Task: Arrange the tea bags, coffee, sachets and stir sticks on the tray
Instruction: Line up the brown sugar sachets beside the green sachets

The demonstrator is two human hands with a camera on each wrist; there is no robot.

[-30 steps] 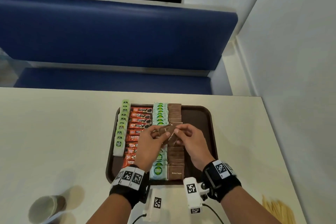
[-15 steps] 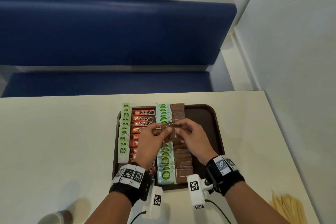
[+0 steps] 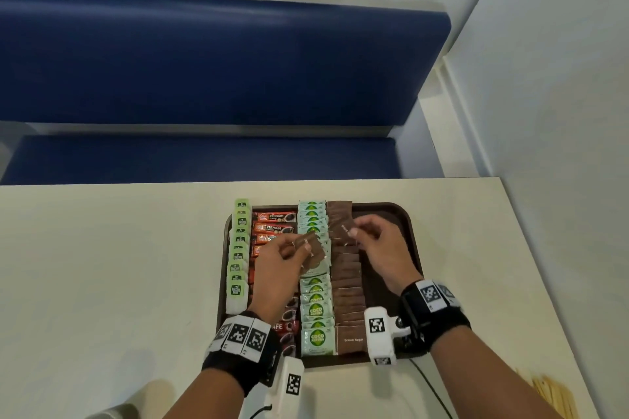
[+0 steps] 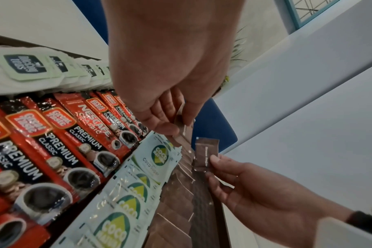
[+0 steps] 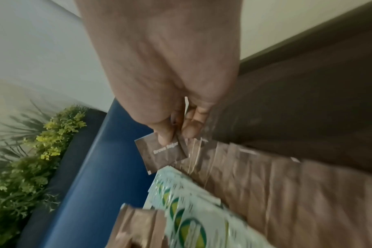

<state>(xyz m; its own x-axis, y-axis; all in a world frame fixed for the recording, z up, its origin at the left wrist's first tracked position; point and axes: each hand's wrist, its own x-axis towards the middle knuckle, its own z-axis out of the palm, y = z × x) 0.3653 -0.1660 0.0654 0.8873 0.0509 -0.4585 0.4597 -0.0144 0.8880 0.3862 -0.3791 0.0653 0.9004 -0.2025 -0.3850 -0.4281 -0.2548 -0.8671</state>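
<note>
A dark brown tray holds four columns: green tea bags, red coffee sticks, pale Coco sugar sachets and brown sugar sachets. Over the sachet columns, my left hand grips a small stack of brown sachets, seen edge-on in the left wrist view. My right hand pinches a single brown sachet between thumb and finger, above the far part of the brown column. The same sachet shows in the right wrist view, labelled brown sugar.
Wooden stir sticks lie on the table at the near right, off the tray. A paper cup sits at the near left edge. A blue bench runs behind the table and a white wall stands to the right.
The hands were together over the sachets; now they are apart. The right hand has moved right and farther away with one brown sachet, while the left keeps the stack.
</note>
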